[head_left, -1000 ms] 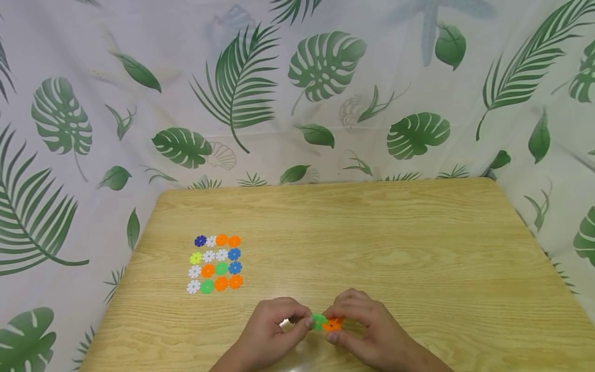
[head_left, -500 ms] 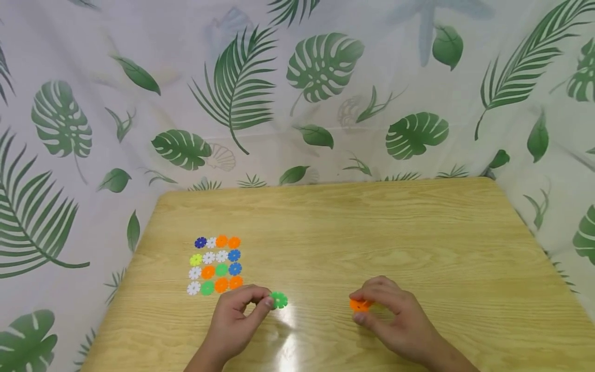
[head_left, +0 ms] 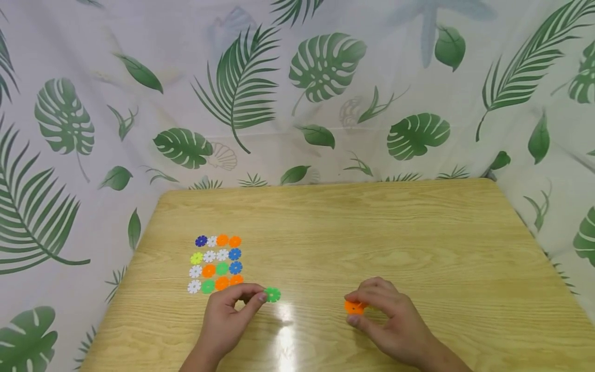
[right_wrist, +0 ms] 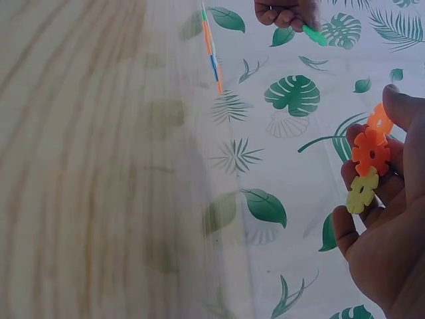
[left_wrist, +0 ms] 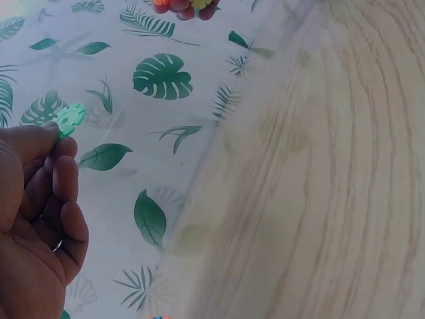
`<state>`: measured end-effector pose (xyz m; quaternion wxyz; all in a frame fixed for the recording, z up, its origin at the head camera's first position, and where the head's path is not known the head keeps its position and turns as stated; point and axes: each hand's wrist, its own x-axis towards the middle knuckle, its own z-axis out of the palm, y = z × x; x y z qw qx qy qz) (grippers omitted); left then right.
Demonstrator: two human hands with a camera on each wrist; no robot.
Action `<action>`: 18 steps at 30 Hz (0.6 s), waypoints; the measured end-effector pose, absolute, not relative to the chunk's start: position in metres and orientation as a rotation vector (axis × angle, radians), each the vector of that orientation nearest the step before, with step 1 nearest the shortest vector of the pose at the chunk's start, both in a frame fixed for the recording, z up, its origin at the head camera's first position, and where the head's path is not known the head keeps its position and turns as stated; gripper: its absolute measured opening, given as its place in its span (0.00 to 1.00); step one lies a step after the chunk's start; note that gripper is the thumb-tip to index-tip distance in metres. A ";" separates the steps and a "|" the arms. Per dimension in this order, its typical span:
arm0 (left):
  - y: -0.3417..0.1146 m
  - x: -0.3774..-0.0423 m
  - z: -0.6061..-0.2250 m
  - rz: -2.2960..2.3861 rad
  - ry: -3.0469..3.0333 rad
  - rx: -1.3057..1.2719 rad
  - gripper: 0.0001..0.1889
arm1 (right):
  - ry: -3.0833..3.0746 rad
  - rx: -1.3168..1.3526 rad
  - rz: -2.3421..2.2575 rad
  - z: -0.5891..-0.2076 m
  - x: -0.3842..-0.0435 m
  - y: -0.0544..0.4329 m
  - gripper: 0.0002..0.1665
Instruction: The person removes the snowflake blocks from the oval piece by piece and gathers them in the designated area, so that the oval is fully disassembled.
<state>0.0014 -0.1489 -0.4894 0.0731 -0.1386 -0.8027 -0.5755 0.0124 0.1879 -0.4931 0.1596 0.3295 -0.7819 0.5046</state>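
Note:
My left hand (head_left: pixel 232 315) pinches a green notched plastic disc (head_left: pixel 272 295) between thumb and fingertips, just above the table near the front of the disc rows. In the left wrist view the same green disc (left_wrist: pixel 69 120) stands out past the thumb. To the right, my right hand (head_left: pixel 392 320) holds an orange notched disc (head_left: pixel 354 307). The right wrist view shows more in that hand: two orange discs (right_wrist: pixel 370 153) and a yellow disc (right_wrist: pixel 362 191) in a chain, lying along the curled fingers. A wide gap separates the two hands.
Several notched discs lie in a neat grid on the left of the wooden table (head_left: pixel 372 227); among them are a dark blue disc (head_left: pixel 201 241), a yellow-green disc (head_left: pixel 197 258) and a blue disc (head_left: pixel 235 267). A leaf-printed cloth (head_left: pixel 334 103) hangs behind the table and at its sides.
One second ago the hands were together, with the green disc against the orange one. They have since moved apart, the left hand leftward with the green disc, the right hand rightward with the orange.

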 end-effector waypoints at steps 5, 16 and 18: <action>-0.152 0.002 -0.489 -1.740 -2.451 -0.318 0.03 | -2.269 0.927 1.443 -0.493 0.013 0.187 0.27; -0.161 0.002 -0.487 -1.716 -2.475 -0.195 0.03 | -2.257 0.950 1.403 -0.495 0.014 0.187 0.28; -0.163 0.002 -0.487 -1.702 -2.483 -0.170 0.04 | -2.259 0.952 1.401 -0.495 0.014 0.187 0.28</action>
